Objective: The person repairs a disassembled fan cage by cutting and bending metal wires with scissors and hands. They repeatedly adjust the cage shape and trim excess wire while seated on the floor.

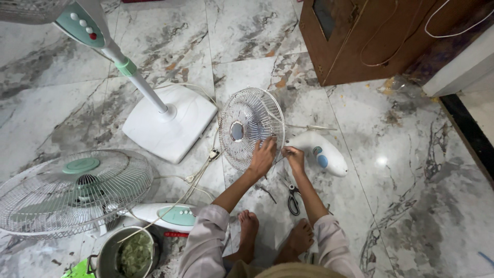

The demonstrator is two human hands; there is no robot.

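Round white wire fan grille (247, 126) with grey centre cap, propped tilted on marble floor.
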